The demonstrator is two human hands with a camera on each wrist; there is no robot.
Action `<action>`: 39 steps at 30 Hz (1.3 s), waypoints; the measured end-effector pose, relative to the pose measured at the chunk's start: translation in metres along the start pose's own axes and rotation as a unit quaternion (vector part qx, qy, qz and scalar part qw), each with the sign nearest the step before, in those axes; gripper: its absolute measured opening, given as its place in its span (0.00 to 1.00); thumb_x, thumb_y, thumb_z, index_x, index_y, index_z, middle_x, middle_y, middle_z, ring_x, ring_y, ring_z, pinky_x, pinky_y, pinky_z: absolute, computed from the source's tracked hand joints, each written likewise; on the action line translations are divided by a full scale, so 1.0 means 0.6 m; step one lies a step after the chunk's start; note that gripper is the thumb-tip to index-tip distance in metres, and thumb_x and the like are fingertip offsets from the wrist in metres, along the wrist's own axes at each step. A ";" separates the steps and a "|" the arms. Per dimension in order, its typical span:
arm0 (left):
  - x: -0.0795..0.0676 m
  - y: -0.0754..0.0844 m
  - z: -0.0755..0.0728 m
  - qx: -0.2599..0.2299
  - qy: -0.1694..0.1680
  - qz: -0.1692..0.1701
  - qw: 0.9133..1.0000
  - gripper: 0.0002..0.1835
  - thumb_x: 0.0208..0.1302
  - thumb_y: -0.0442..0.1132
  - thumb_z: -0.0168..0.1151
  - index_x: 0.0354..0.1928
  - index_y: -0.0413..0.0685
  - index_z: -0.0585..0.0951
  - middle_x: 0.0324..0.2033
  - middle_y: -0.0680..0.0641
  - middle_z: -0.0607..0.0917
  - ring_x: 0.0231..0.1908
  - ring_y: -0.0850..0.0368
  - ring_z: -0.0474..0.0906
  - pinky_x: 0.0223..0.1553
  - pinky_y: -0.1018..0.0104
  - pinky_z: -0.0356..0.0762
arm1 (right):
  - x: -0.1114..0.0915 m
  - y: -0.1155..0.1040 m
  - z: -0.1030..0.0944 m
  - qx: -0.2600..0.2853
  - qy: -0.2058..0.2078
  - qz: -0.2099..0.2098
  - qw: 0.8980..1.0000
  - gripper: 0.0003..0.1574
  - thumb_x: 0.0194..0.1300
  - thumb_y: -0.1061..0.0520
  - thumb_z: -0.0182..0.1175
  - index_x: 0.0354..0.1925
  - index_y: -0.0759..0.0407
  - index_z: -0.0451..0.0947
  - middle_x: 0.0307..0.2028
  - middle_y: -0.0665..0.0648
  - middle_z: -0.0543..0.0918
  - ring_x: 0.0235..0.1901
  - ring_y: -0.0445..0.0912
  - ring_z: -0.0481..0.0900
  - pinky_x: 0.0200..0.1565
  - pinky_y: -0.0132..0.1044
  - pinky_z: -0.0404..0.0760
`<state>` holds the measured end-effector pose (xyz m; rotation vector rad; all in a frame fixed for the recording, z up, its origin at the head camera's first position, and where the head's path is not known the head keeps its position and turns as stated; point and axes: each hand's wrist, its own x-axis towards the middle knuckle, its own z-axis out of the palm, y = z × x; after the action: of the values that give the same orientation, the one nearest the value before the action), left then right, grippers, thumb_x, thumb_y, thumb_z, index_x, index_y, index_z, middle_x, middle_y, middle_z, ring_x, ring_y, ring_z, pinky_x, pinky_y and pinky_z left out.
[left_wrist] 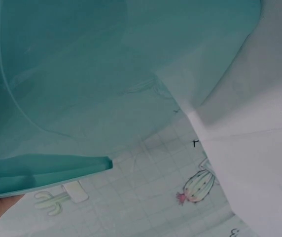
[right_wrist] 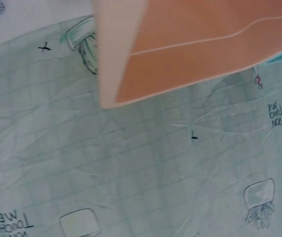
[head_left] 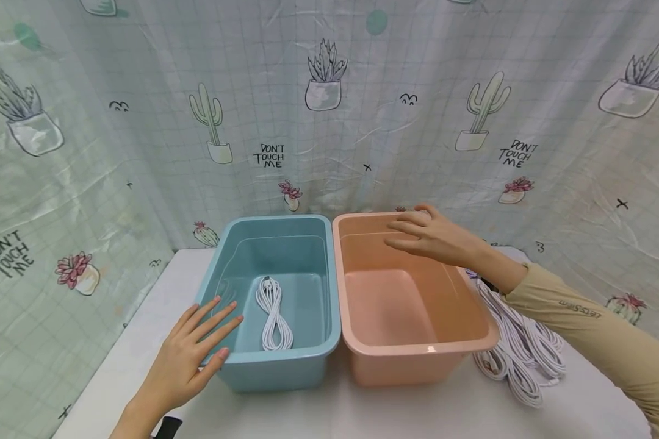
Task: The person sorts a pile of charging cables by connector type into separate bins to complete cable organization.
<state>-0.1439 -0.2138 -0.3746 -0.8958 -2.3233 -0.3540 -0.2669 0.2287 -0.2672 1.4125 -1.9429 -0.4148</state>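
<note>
In the head view my left hand (head_left: 189,350) lies over the near left corner of a blue plastic tub (head_left: 274,369), its fingers spread and straight. Inside that tub is a bundled white cable (head_left: 273,314), folded into a long loop. My right hand (head_left: 431,235) hovers above the far right part of an orange tub (head_left: 401,369), fingers loosely bent with nothing in them. Several bundled white cables (head_left: 522,347) lie on the table to the right of the orange tub, partly hidden under my right forearm.
Both tubs stand side by side on a white table (head_left: 329,414). A curtain (head_left: 362,134) printed with potted cacti hangs behind and at both sides. The left wrist view shows the blue tub's wall (left_wrist: 82,74); the right wrist view shows the orange tub's rim (right_wrist: 116,64).
</note>
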 end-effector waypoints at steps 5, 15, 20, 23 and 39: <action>-0.001 -0.001 -0.002 0.000 -0.005 -0.004 1.000 0.22 0.64 0.50 0.45 0.59 0.57 0.71 0.60 0.50 0.71 0.64 0.48 0.58 0.69 0.64 0.35 | -0.030 0.001 -0.004 0.003 -0.017 0.029 0.999 0.35 0.45 0.69 0.64 0.53 0.50 0.71 0.51 0.60 0.75 0.53 0.53 0.71 0.49 0.54 0.68; -0.003 -0.001 -0.002 -0.001 -0.001 -0.002 1.000 0.22 0.61 0.48 0.49 0.59 0.56 0.71 0.62 0.54 0.68 0.64 0.49 0.58 0.69 0.64 0.35 | -0.066 0.005 -0.001 0.000 0.036 0.069 0.997 0.31 0.71 0.48 0.23 0.50 0.51 0.73 0.47 0.58 0.78 0.45 0.51 0.73 0.44 0.51 0.69; -0.002 -0.002 -0.002 -0.001 -0.001 -0.004 1.000 0.23 0.60 0.46 0.50 0.58 0.57 0.71 0.60 0.52 0.70 0.64 0.49 0.58 0.69 0.64 0.35 | -0.084 0.003 0.002 0.027 0.055 0.103 0.993 0.29 0.69 0.42 0.29 0.48 0.52 0.73 0.44 0.56 0.78 0.42 0.49 0.73 0.42 0.49 0.70; -0.001 -0.002 -0.001 0.001 -0.001 -0.004 1.000 0.22 0.62 0.48 0.48 0.58 0.56 0.72 0.59 0.49 0.72 0.64 0.49 0.58 0.69 0.64 0.35 | -0.096 0.000 0.006 0.025 0.068 0.119 0.990 0.30 0.69 0.41 0.30 0.48 0.51 0.74 0.42 0.55 0.79 0.41 0.49 0.73 0.40 0.48 0.71; 0.000 -0.001 -0.003 0.000 -0.004 -0.005 1.000 0.22 0.61 0.48 0.49 0.58 0.55 0.72 0.59 0.49 0.72 0.64 0.49 0.58 0.69 0.64 0.35 | -0.176 -0.027 0.000 -0.005 0.094 0.190 0.977 0.30 0.69 0.40 0.33 0.43 0.54 0.77 0.38 0.57 0.80 0.39 0.53 0.74 0.33 0.50 0.69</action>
<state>-0.1433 -0.2149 -0.3735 -0.8875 -2.3366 -0.3546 -0.2372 0.3208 -0.3132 0.9999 -1.9900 -0.1086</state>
